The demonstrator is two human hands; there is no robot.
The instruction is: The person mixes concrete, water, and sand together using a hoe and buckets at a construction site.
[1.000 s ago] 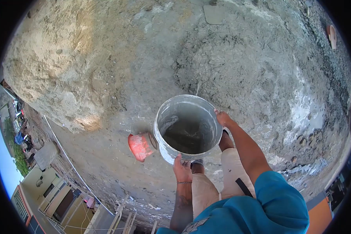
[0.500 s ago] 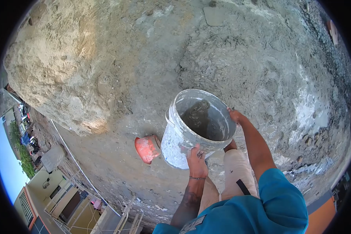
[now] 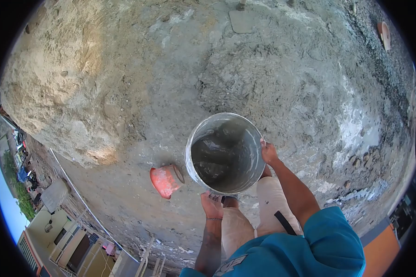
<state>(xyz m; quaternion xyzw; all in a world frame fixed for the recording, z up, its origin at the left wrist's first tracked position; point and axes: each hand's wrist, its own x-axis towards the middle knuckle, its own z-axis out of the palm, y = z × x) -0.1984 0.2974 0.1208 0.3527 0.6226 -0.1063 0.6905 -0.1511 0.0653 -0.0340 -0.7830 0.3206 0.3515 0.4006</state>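
Note:
I hold a grey, cement-smeared bucket (image 3: 225, 152) in front of my legs, upright, with wet grey mortar in its bottom. My left hand (image 3: 211, 205) grips the near rim and wall of the bucket. My right hand (image 3: 268, 152) grips the rim on the right side. A small orange bucket (image 3: 164, 181) lies on its side on the ground just left of the grey bucket.
A spread of wet grey mortar (image 3: 259, 78) lies ahead on the concrete slab. A big heap of sand (image 3: 64, 78) rises at the left. A flat tool blade (image 3: 240, 21) rests at the far side. The slab edge (image 3: 88, 203) drops to buildings below at lower left.
The bucket was tilted to the left half a second ago; it is level again and lower, closer to my legs. My left hand shifted from its side wall to the near rim.

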